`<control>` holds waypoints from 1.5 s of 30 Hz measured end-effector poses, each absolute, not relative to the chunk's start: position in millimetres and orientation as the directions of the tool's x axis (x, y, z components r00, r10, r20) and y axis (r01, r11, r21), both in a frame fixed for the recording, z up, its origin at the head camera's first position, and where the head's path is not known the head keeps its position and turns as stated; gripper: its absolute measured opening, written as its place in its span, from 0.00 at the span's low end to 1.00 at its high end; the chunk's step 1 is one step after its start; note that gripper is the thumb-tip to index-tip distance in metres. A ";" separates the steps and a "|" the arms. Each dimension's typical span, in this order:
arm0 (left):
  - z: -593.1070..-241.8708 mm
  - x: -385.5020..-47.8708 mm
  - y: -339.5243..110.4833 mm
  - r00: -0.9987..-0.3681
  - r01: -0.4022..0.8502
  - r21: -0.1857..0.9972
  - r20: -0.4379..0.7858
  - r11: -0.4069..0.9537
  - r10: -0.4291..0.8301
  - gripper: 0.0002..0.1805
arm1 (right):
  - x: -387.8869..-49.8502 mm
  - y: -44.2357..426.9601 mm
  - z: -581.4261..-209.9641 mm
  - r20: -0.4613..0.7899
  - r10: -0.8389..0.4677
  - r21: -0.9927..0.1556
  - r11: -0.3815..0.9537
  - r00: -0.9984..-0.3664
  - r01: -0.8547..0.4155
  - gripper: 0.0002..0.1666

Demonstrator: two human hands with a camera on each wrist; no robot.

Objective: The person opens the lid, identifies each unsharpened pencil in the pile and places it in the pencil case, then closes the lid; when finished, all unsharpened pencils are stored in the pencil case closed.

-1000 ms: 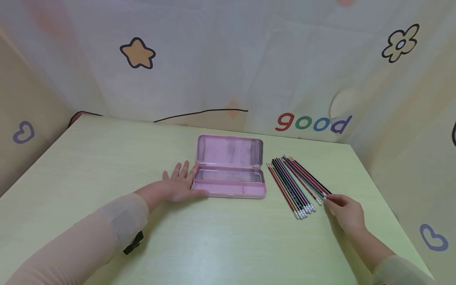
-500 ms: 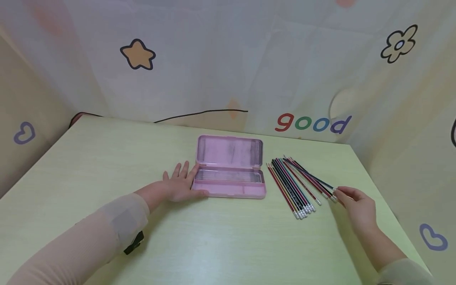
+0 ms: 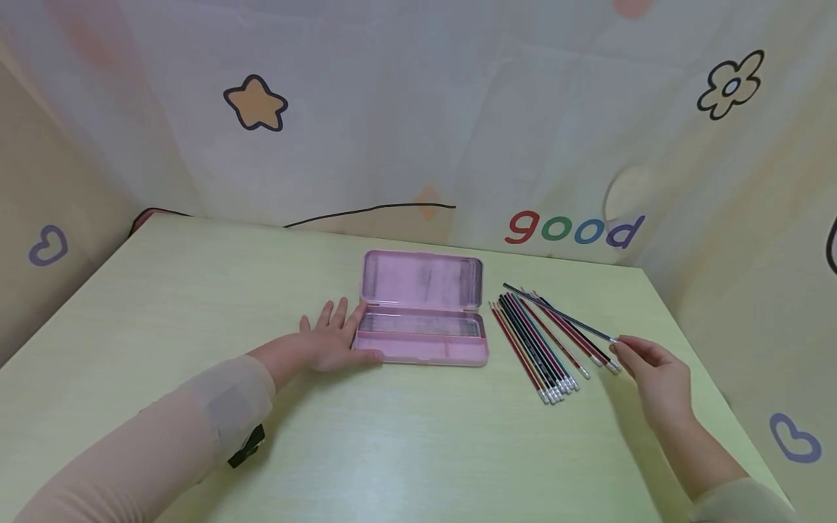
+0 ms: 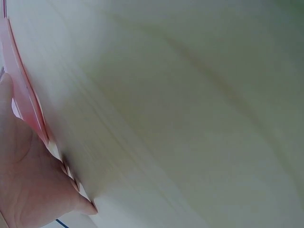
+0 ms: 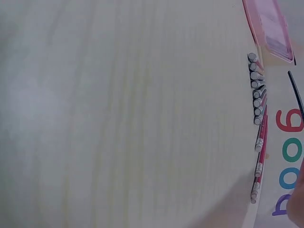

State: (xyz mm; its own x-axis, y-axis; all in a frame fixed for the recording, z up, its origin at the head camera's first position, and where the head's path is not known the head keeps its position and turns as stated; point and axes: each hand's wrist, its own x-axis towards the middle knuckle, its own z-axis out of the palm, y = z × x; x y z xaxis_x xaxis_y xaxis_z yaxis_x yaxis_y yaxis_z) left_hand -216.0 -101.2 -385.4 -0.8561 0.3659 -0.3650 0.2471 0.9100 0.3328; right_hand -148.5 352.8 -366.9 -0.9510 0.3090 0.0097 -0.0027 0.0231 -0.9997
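A pink pencil case (image 3: 418, 349) lies with its lid raised on the table. At its left end my left hand (image 3: 330, 345) rests with fingers spread, thumb along the front edge; the left wrist view shows that hand (image 4: 33, 180) touching the pink case (image 4: 23, 90). Right of the case several pencils (image 3: 532, 345) lie fanned out, eraser ends toward me. My right hand (image 3: 660, 378) pinches one dark pencil (image 3: 569, 317) by its eraser end, slanting above the others. In the right wrist view the dark pencil (image 5: 296, 92) shows beside part of the right hand (image 5: 297, 204).
The pale green table (image 3: 392, 443) meets a printed cloth backdrop (image 3: 392, 131) behind the case. Another stretch of cloth (image 3: 771, 327) stands along the table's right edge, near my right arm.
My right hand has moved right and slightly up, and the dark pencil it pinches has come off the row, its far tip swinging left over the other pencils. My left hand has stayed in place.
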 end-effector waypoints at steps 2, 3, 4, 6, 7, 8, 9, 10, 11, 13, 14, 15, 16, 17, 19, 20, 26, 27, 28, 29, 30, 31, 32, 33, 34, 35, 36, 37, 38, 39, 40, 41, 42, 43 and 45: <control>-385.4 -216.3 -101.0 -0.856 0.246 0.333 -0.367 0.910 0.365 0.56 | -149.7 350.6 -366.7 0.012 0.302 -1.000 0.013 -0.953 -0.008 0.05; -385.6 -216.7 -100.8 -0.855 0.247 0.331 -0.367 0.911 0.365 0.56 | -150.2 349.1 -366.5 0.011 0.301 -1.000 0.020 -0.954 -0.005 0.06; -385.7 -216.9 -100.8 -0.856 0.247 0.333 -0.366 0.910 0.366 0.57 | -151.2 347.5 -366.2 0.007 0.300 -1.000 0.021 -0.954 -0.001 0.06; -386.7 -217.6 -100.5 -0.857 0.243 0.323 -0.370 0.915 0.358 0.57 | -153.3 343.5 -365.1 -0.006 0.294 -1.000 0.017 -0.956 0.011 0.06; -387.0 -217.7 -100.6 -0.857 0.245 0.321 -0.369 0.915 0.359 0.57 | -154.1 341.1 -364.4 -0.017 0.290 -1.000 0.012 -0.957 0.022 0.07; -386.9 -217.6 -100.5 -0.857 0.245 0.321 -0.369 0.915 0.359 0.56 | -155.1 338.6 -363.9 -0.027 0.284 -1.000 0.005 -0.958 0.030 0.06; -386.7 -217.4 -100.6 -0.858 0.246 0.323 -0.365 0.914 0.361 0.56 | -155.7 335.9 -363.4 -0.038 0.275 -0.999 0.000 -0.961 0.040 0.06; -385.8 -216.9 -100.4 -0.858 0.246 0.325 -0.365 0.913 0.361 0.56 | -156.4 333.2 -363.1 -0.049 0.263 -0.999 -0.013 -0.964 0.047 0.06; -385.2 -216.6 -100.2 -0.858 0.248 0.328 -0.362 0.911 0.364 0.56 | -156.7 330.5 -362.8 -0.055 0.247 -0.998 -0.022 -0.967 0.051 0.06; -384.0 -215.8 -100.1 -0.856 0.254 0.342 -0.356 0.905 0.375 0.56 | -157.5 325.7 -362.7 -0.065 0.216 -0.998 -0.035 -0.974 0.059 0.07; -385.3 -216.4 -99.9 -0.856 0.251 0.339 -0.360 0.907 0.371 0.56 | -157.8 323.5 -362.8 -0.062 0.200 -0.998 -0.036 -0.978 0.056 0.09; -387.5 -217.4 -100.1 -0.857 0.250 0.337 -0.359 0.908 0.369 0.56 | -157.9 321.6 -362.7 -0.063 0.185 -0.998 -0.029 -0.981 0.058 0.11; -389.9 -218.7 -100.2 -0.857 0.247 0.336 -0.361 0.909 0.367 0.57 | -158.0 320.0 -362.7 -0.060 0.170 -0.998 -0.034 -0.984 0.055 0.12; -393.3 -220.7 -100.5 -0.858 0.245 0.337 -0.361 0.909 0.365 0.57 | -158.2 318.6 -362.7 -0.058 0.155 -0.998 -0.035 -0.986 0.053 0.11; -399.2 -224.0 -100.9 -0.860 0.240 0.336 -0.361 0.911 0.359 0.58 | -158.8 316.5 -362.7 -0.058 0.138 -0.998 -0.023 -0.989 0.055 0.11; -401.1 -225.0 -101.3 -0.862 0.237 0.334 -0.361 0.912 0.356 0.58 | -159.3 315.7 -362.9 -0.055 0.128 -0.998 -0.020 -0.990 0.053 0.10; -393.3 -220.5 -100.8 -0.859 0.243 0.340 -0.359 0.909 0.364 0.58 | -164.3 311.5 -364.7 -0.062 0.099 -0.997 0.034 -0.993 0.066 0.08; -391.7 -219.5 -100.7 -0.858 0.241 0.337 -0.364 0.910 0.361 0.58 | -165.2 310.4 -364.7 -0.070 0.098 -0.996 0.053 -0.993 0.076 0.08; -389.2 -218.1 -100.6 -0.858 0.238 0.335 -0.368 0.912 0.359 0.58 | -166.3 309.0 -364.9 -0.078 0.097 -0.994 0.066 -0.992 0.085 0.08; -388.0 -217.5 -100.7 -0.857 0.238 0.334 -0.369 0.912 0.359 0.57 | -167.5 307.4 -365.1 -0.084 0.094 -0.993 0.072 -0.992 0.091 0.08; -387.4 -217.2 -100.8 -0.858 0.239 0.335 -0.367 0.911 0.360 0.58 | -168.5 305.8 -365.2 -0.091 0.092 -0.992 0.079 -0.992 0.098 0.10; -386.9 -217.0 -100.8 -0.858 0.235 0.333 -0.371 0.913 0.356 0.57 | -169.6 304.1 -365.5 -0.097 0.088 -0.990 0.091 -0.991 0.105 0.12; -386.7 -216.7 -101.0 -0.858 0.235 0.326 -0.374 0.916 0.353 0.57 | -170.5 302.3 -366.0 -0.101 0.083 -0.988 0.106 -0.991 0.109 0.14; -386.8 -216.9 -101.0 -0.858 0.232 0.322 -0.376 0.918 0.349 0.57 | -171.5 300.5 -366.5 -0.103 0.077 -0.987 0.114 -0.992 0.112 0.16; -387.1 -216.9 -100.9 -0.858 0.236 0.327 -0.372 0.915 0.354 0.57 | -172.6 298.5 -367.1 -0.101 0.072 -0.986 0.128 -0.992 0.110 0.19; -387.1 -216.9 -100.9 -0.858 0.239 0.328 -0.370 0.914 0.357 0.57 | -173.7 296.4 -367.6 -0.097 0.068 -0.985 0.139 -0.993 0.106 0.21; -387.1 -216.8 -100.9 -0.858 0.241 0.327 -0.368 0.914 0.358 0.57 | -174.7 294.6 -368.1 -0.099 0.065 -0.981 0.164 -0.993 0.108 0.23; -386.7 -216.3 -100.8 -0.858 0.240 0.327 -0.370 0.914 0.357 0.57 | -175.8 292.7 -368.5 -0.101 0.065 -0.975 0.192 -0.993 0.112 0.24; -386.5 -216.0 -100.8 -0.858 0.244 0.328 -0.365 0.913 0.361 0.57 | -177.0 290.9 -368.8 -0.105 0.065 -0.970 0.214 -0.992 0.117 0.26; -386.7 -216.0 -100.7 -0.858 0.244 0.327 -0.365 0.913 0.360 0.56 | -178.2 289.0 -369.0 -0.108 0.065 -0.965 0.234 -0.992 0.120 0.28; -386.4 -215.8 -100.6 -0.858 0.246 0.332 -0.363 0.911 0.364 0.56 | -179.4 287.2 -369.1 -0.112 0.065 -0.960 0.251 -0.992 0.125 0.29; -386.0 -215.7 -100.7 -0.857 0.245 0.329 -0.366 0.912 0.362 0.56 | -180.7 285.6 -369.1 -0.119 0.064 -0.956 0.264 -0.991 0.132 0.30; -386.1 -215.9 -100.7 -0.857 0.243 0.331 -0.367 0.912 0.362 0.56 | -181.8 284.2 -369.1 -0.127 0.064 -0.950 0.279 -0.990 0.140 0.30; -386.0 -215.8 -100.7 -0.857 0.242 0.328 -0.369 0.913 0.359 0.56 | -183.2 282.4 -369.1 -0.128 0.061 -0.951 0.277 -0.990 0.140 0.29; -385.7 -216.3 -100.8 -0.856 0.242 0.331 -0.369 0.912 0.361 0.57 | -185.9 279.1 -369.3 -0.128 0.052 -0.953 0.269 -0.990 0.138 0.28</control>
State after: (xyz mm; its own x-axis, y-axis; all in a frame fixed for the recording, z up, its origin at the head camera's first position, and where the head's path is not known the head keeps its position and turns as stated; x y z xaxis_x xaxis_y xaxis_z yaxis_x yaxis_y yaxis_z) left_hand -216.3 -100.8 -385.7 -0.8563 0.3610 -0.3693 0.2418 0.9121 0.3310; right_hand -185.9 279.1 -369.3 -0.9904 0.0519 -0.1285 0.1377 0.2690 -0.9532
